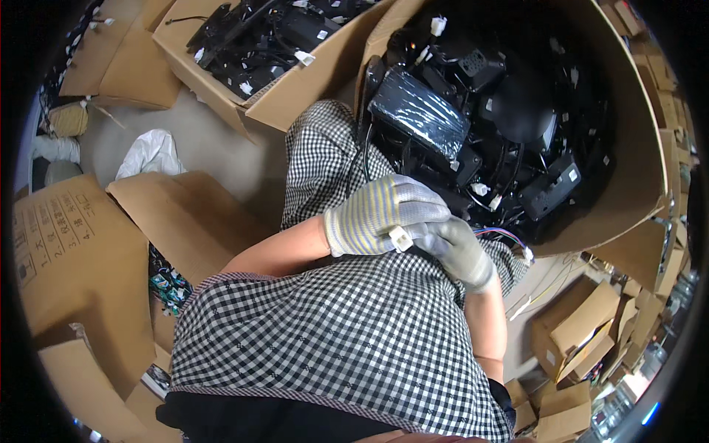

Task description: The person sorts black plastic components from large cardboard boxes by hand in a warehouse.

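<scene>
My hands, both in grey knit gloves, meet above my lap. The left hand (388, 213), its glove striped yellow, is closed with its fingers curled toward the right hand. A white plug connector (400, 238) pokes out under its palm, between the two hands. A thin black cable (364, 156) runs up from beside the left hand toward the big box. My right hand (461, 255) is closed against the left fingertips; what lies inside its grip is hidden. Coloured wires (502, 232) with a white end plug (527, 254) show beside the right hand.
A large cardboard box (631, 159) before me holds many black plastic parts with cables and a film-wrapped black block (419, 113). Another open carton (292, 96) of black parts stands at the back left. Cartons (81, 258) flank me on the left; a small box (576, 325) lies right.
</scene>
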`<state>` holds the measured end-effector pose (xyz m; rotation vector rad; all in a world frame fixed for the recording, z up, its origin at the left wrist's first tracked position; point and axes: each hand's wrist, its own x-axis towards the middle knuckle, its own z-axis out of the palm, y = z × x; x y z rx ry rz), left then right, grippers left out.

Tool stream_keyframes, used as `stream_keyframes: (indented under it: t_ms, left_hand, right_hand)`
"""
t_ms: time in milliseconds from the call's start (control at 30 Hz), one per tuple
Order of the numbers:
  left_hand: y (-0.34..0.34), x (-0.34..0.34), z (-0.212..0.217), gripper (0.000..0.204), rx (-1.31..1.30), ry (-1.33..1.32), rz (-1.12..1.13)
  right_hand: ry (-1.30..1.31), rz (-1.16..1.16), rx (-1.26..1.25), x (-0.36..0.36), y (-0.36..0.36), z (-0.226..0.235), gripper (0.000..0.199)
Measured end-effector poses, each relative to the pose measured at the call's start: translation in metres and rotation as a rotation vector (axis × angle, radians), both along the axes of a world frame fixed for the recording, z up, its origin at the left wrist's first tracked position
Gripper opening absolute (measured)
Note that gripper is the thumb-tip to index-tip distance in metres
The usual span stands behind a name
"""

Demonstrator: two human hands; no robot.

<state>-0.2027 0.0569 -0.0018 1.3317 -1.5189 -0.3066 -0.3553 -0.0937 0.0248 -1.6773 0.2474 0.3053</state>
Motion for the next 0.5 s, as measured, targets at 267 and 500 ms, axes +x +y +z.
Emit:
stream_keyframes:
  t_ms: [267,500]
  left_hand:
    - [-0.026,-0.02,0.013,0.055,0.121,-0.424,-0.227]
    - [-0.03,-0.01,0.008,0.056,0.113,-0.238,-0.056]
  right_hand:
    - [-0.117,-0.442,0.424,-0.071,0.012,0.039,0.04]
    - [-0.185,-1.199,0.211,-0.068,0.013,0.045,0.049]
